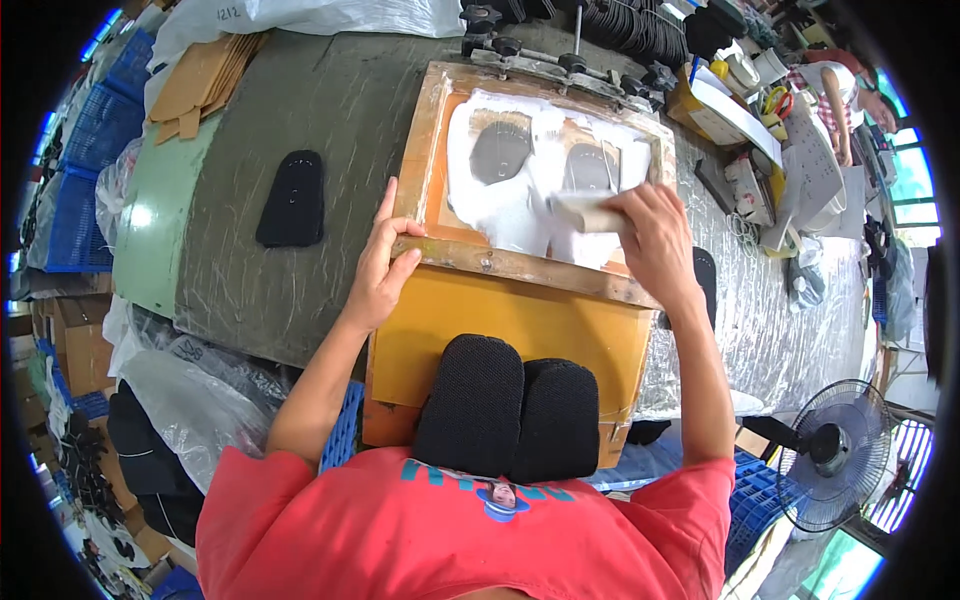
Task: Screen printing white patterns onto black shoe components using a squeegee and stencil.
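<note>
Your right hand is closed around a pale, flat-bladed squeegee, its outer end blurred, over the near right part of the screen frame. Your left hand grips the frame's near left corner, thumb on the near rail and one finger extended along the side. The frame is worn, stained wood; its orange mesh carries thick, uneven white ink around two greyish, sole-shaped windows. At the frame's far side you have a row of dark clamps. Against its near side lies a yellow-orange board, with two black textured pads nearer you. Left of the frame, a single black pad bearing small pale marks lies flat on the bench; farther left and beyond sit brown cardboard sheets.
</note>
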